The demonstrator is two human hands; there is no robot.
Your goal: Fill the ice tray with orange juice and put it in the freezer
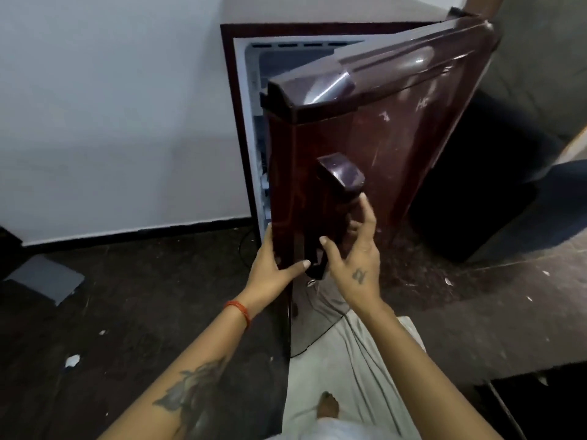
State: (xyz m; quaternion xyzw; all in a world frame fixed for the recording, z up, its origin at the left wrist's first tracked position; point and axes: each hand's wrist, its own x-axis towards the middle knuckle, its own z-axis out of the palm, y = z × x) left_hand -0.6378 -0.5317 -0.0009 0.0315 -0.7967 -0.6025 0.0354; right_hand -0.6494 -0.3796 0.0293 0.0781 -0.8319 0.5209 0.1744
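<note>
Fridge door (365, 147) is half open at 12 o'clock. Left hand (270, 268) grips its free edge; right hand (355, 249) hovers with a wide, empty grip by the handle (341, 174). Door's stiff and probably heavy, so I'd pull at the edge. Ice tray isn't visible.

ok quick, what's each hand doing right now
Left hand: holds the edge of the fridge door, thumb on the front.
Right hand: open, fingers spread by the door handle, holding nothing.
</note>
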